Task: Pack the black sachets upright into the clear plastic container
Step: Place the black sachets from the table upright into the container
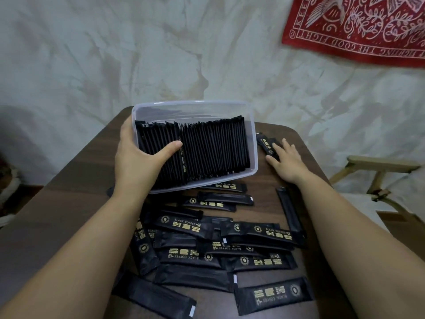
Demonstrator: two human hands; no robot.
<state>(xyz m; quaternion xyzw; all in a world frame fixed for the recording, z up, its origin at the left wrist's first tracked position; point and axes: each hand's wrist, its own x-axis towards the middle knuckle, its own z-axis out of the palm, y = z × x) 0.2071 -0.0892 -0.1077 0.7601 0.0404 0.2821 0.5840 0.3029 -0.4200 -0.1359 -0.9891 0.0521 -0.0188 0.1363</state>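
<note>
Hands apart, one at each end of the clear plastic container (190, 109). Gripping its left wall with the left hand (135, 157), thumb hooked inside and pressed against the packed sachets (213, 148), fingers hidden behind the wall (curled round it, by the look of things). Tipped toward the person on the dark surface (80, 180), mouth open to view. Inside, a tight row standing on edge along most of the length, with what looks like a thin gap by the thumb and bare room along the far wall.

Laid flat with straight, spread fingers: the right hand (287, 157), just beside the container's right wall, fingertips touching a stray sachet (264, 143) or two there.

Left to pack: the loose pile (218, 238), lying flat between the forearms, nearer the person than the container, long axes mostly crosswise; also a lone sachet (289, 212) running lengthwise beside the right forearm.

Most likely next: picking up the stray one under the right hand, by far the nearest, long axis slanting away and leftward toward the container wall. Needs turning on end before slipping into the row beside the left thumb.
</note>
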